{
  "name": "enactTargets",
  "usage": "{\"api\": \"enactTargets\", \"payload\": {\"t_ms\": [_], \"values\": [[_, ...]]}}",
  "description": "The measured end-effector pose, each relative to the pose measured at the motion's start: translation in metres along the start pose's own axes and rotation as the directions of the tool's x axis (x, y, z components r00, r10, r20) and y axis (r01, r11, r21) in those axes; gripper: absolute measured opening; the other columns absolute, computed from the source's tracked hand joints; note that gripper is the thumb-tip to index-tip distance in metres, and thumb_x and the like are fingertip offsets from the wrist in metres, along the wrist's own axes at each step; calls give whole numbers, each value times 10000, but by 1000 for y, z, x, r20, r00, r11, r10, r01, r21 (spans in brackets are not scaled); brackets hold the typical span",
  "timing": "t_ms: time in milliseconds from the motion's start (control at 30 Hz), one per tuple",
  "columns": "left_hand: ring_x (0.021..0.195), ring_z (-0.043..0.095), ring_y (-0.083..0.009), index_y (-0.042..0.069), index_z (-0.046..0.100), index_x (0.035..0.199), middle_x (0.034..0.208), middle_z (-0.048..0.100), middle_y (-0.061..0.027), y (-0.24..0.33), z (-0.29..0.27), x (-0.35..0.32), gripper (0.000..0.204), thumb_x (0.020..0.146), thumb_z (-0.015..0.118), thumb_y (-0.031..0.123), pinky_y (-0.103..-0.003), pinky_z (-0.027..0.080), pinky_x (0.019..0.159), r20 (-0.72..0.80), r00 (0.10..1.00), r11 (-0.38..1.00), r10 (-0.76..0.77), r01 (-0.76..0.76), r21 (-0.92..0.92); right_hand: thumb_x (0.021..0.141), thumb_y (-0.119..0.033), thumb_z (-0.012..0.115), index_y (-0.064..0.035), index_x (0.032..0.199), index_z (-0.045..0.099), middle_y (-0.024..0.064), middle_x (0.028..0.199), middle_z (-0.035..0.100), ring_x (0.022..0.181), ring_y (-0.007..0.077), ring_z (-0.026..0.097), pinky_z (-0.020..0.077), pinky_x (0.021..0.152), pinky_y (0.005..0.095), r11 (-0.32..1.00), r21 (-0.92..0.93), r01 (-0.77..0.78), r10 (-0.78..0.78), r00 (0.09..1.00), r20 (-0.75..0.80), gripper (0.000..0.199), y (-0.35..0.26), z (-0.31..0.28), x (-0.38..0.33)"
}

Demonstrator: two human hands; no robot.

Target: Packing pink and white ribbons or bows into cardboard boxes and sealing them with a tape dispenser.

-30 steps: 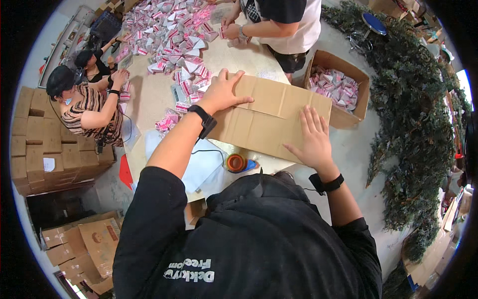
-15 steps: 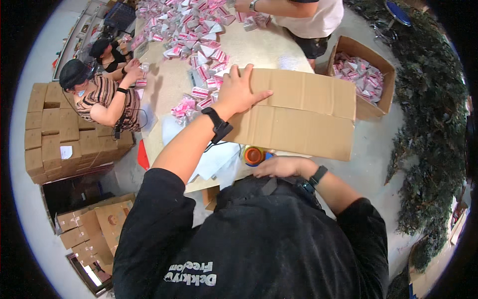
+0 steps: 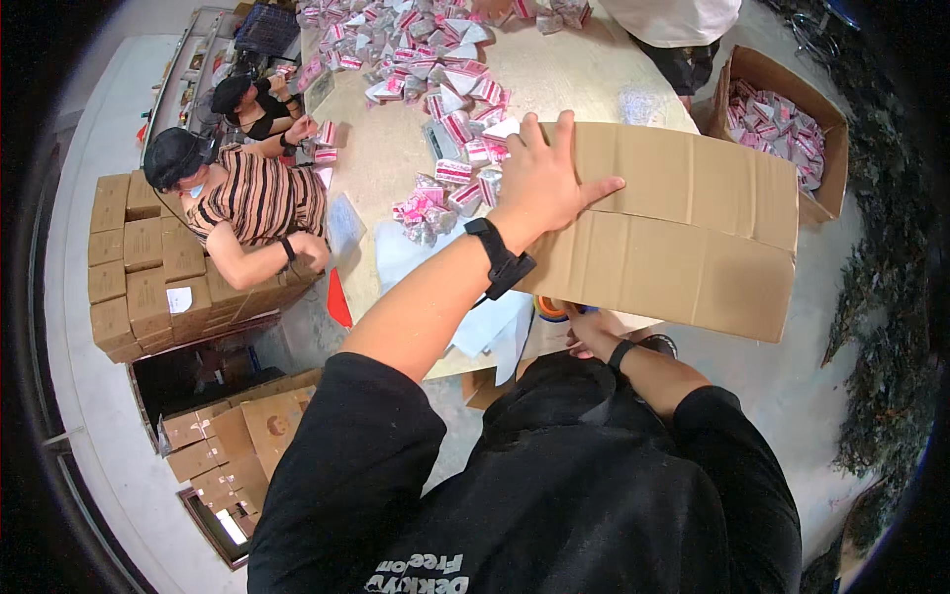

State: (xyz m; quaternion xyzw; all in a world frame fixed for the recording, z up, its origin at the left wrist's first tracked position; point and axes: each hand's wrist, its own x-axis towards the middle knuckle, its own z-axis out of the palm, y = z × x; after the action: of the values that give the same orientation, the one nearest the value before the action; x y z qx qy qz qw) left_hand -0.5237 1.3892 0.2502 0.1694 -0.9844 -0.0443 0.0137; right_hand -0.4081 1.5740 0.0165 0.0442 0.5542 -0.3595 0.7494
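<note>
A brown cardboard box (image 3: 683, 223) with closed flaps lies at the table's near right, its right part sticking out past the table edge. My left hand (image 3: 542, 183) rests on the box's left end, fingers spread toward the far edge and thumb out across the top. Below the box's near edge sits an orange roll of tape (image 3: 550, 308), partly covered. My right hand (image 3: 596, 332) is at this roll, one finger reaching to its rim. The other fingers are bent and partly hidden, so a firm hold cannot be made out.
Many small pink-and-silver packets (image 3: 450, 99) cover the pale table (image 3: 554, 74). White sheets (image 3: 421, 252) lie by my left forearm. An open carton (image 3: 836, 148) of packets stands at right. Two people sit at left near stacked cartons (image 3: 148, 262); another person stands at the far side.
My right hand has moved from my waist to the tape roll. My left hand stays on the box. The whole view has shifted, and the striped-shirt person's near arm has lowered.
</note>
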Motion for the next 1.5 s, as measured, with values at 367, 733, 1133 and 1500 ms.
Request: {"api": "enactTargets", "payload": {"t_ms": [367,733,1133,1500], "values": [[1071,529,-529,57,369,1476,1318,415,-380,-4,5,10,1070,756,589,818,-560,481,903,-51,998,991,47,-53,-123,728,-517,732,22,924,714,242,961,714,936,380,693,550,852,450,629,-776,-34,-573,655,-493,573,3,-48,-46],[1088,514,-510,97,372,1479,1310,431,-321,-7,8,6,1028,775,562,822,-553,485,905,-51,999,998,19,-22,-58,786,-271,775,141,1149,463,343,1021,649,992,455,662,547,862,461,876,-401,267,-480,405,-778,631,34,-45,-44],[1068,539,-480,44,424,1437,1285,462,-334,-4,4,3,1026,770,576,810,-524,472,913,-75,997,998,35,-40,-58,780,-219,708,11,1054,701,65,822,704,730,144,652,529,650,316,902,-312,298,-413,805,-426,358,52,-84,-147],[1126,469,-539,33,358,1462,1355,365,-380,0,19,-59,982,814,611,727,-572,440,947,-199,980,999,28,-30,-11,836,-101,670,1,1193,637,8,1015,690,912,113,613,509,816,284,829,-369,420,-444,896,24,373,-32,-88,-366]]}}
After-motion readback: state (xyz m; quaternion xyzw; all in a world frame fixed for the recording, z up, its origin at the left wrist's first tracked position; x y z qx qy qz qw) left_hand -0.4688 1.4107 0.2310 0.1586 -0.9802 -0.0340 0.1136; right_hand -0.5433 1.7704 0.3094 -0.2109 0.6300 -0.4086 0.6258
